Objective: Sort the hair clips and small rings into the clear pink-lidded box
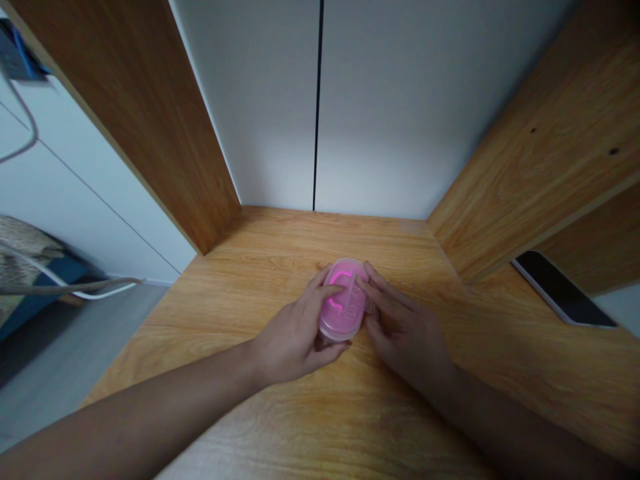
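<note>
An oval plastic container (345, 313) is held between my two hands, just over the wooden tabletop. Its top is translucent, with pink showing through, raised markings and a brighter pink curved shape on its left half. My left hand (295, 330) is closed around the container's left side, one finger on its top and the thumb at the near end. My right hand (403, 330) grips the right edge with its fingertips, the index finger reaching onto the top. The container's underside and what is inside cannot be made out clearly.
The wooden tabletop (250, 287) ends at a white panel wall (380, 133) with a dark vertical seam. Wooden uprights stand on the left (150, 120) and right (525, 153). A dark-screened phone (563, 290) lies at the right. Beyond the left edge are a grey floor (50, 380) and a pale tube-like frame (95, 290).
</note>
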`<state>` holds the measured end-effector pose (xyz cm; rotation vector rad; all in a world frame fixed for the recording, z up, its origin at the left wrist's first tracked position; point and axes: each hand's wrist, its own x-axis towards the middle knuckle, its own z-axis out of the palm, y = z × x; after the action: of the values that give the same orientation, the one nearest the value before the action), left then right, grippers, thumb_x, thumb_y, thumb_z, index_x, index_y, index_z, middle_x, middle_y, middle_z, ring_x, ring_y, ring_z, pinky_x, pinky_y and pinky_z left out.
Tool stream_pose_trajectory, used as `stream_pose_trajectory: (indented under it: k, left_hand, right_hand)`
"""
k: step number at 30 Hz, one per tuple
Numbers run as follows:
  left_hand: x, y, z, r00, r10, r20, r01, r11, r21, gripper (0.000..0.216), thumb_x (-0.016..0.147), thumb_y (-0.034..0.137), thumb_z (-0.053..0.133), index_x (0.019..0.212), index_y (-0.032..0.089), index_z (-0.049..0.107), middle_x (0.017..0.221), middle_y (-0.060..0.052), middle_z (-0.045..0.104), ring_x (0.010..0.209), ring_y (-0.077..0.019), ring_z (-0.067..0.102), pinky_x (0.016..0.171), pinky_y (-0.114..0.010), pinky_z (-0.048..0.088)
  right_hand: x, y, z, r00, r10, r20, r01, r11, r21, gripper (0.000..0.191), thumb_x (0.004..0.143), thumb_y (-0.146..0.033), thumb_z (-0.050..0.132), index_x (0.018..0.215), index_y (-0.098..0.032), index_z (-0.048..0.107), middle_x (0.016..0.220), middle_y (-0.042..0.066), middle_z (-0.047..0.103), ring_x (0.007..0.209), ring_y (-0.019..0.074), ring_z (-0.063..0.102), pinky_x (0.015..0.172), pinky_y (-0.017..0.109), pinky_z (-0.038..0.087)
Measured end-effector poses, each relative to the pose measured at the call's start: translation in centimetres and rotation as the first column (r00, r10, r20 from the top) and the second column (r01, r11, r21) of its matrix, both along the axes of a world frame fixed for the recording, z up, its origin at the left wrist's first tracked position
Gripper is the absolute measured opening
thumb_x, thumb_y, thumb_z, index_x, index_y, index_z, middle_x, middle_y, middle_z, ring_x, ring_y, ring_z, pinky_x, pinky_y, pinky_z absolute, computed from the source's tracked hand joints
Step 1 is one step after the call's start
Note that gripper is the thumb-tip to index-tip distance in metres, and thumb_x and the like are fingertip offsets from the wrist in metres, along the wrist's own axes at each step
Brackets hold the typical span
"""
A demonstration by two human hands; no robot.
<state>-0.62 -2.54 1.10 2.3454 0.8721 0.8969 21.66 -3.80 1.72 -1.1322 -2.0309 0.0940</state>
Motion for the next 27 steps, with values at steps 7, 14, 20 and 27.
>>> stream_pose_trajectory:
  k: [7, 14, 20, 27]
  left_hand:
    - [0.1, 0.2, 0.7, 0.990, 0.049, 0.132, -0.047, 0.999, -0.017, 0.078, 0.076, 0.032, 0.080, 0.141, 0.028, 0.036, 0.151, -0.015, 0.035, 0.144, -0.0350, 0.034, 0.116, -0.058, 0.038]
    - [0.2, 0.4, 0.9, 0.960, 0.197, 0.199, -0.184, 0.980, -0.077, 0.075, 0.075, 0.034, 0.082, 0.138, 0.027, 0.041, 0.130, -0.011, 0.051, 0.121, -0.0292, 0.053, 0.104, -0.052, 0.048]
    - [0.5, 0.8, -0.7, 0.917, 0.228, 0.327, -0.170, 0.966, -0.196, 0.086, 0.077, 0.026, 0.079, 0.146, 0.026, 0.027, 0.136, -0.014, 0.053, 0.121, -0.0292, 0.058, 0.104, -0.050, 0.050]
    - [0.3, 0.7, -0.6, 0.920, 0.195, 0.340, -0.113, 0.962, -0.248, 0.088, 0.078, 0.024, 0.077, 0.150, 0.028, 0.026, 0.133, -0.014, 0.057, 0.120, -0.0310, 0.061, 0.104, -0.051, 0.053]
  right_hand:
    - [-0.4, 0.4, -0.3, 0.998, 0.023, -0.056, -0.025, 0.999, -0.023, 0.058, 0.087, -0.009, 0.056, 0.141, -0.031, 0.054, 0.152, 0.008, 0.049, 0.136, 0.0268, 0.052, 0.112, 0.052, 0.048]
    - [-0.9, 0.1, 0.5, 0.989, 0.055, -0.140, -0.057, 0.998, -0.007, 0.053, 0.090, -0.013, 0.058, 0.139, -0.030, 0.053, 0.144, 0.010, 0.050, 0.135, 0.0261, 0.050, 0.112, 0.053, 0.046]
    - [-0.9, -0.1, 0.8, 0.976, -0.012, -0.217, 0.009, 1.000, -0.015, 0.047, 0.088, -0.017, 0.061, 0.133, -0.031, 0.055, 0.137, 0.009, 0.053, 0.130, 0.0279, 0.052, 0.108, 0.054, 0.048]
    - [-0.6, 0.9, -0.3, 0.894, -0.095, -0.437, 0.058, 0.994, -0.097, 0.041, 0.087, -0.025, 0.069, 0.125, -0.028, 0.056, 0.128, 0.009, 0.058, 0.117, 0.0254, 0.058, 0.085, 0.042, 0.058]
